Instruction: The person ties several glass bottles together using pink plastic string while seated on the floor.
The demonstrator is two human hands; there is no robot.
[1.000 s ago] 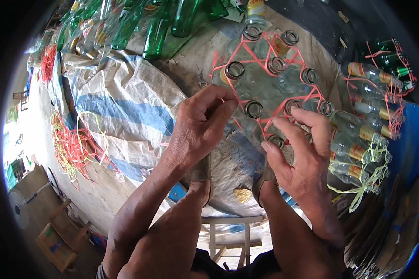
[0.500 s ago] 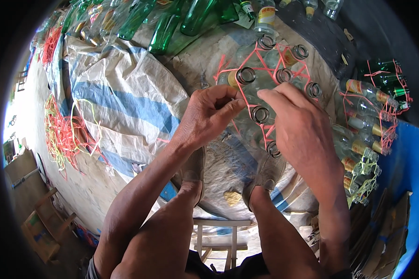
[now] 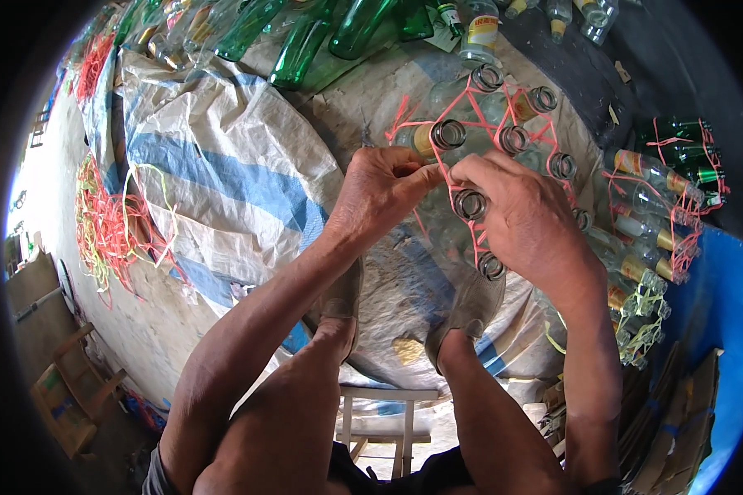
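In front of me stands a cluster of clear glass bottles [image 3: 470,205], their open mouths facing up. Pink plastic string [image 3: 455,104] runs round and between their necks. My left hand [image 3: 388,191] is closed in a pinch on the string at the cluster's left side. Against its fingertips, my right hand [image 3: 535,216] is also closed, its thumb and forefinger pinching the string there. The right hand hides part of the bottles beneath it, and the exact bit of string between the fingertips is covered.
Green bottles [image 3: 304,51] lie at the back. Tied bundles of clear bottles [image 3: 645,216] lie on the right. A white and blue woven sheet [image 3: 215,165] spreads at left, beside a heap of pink and yellow string [image 3: 111,223]. Cardboard [image 3: 677,412] is stacked at lower right.
My right hand has moved left and its fingertips now meet those of my left hand at the string. The view has shifted slightly.
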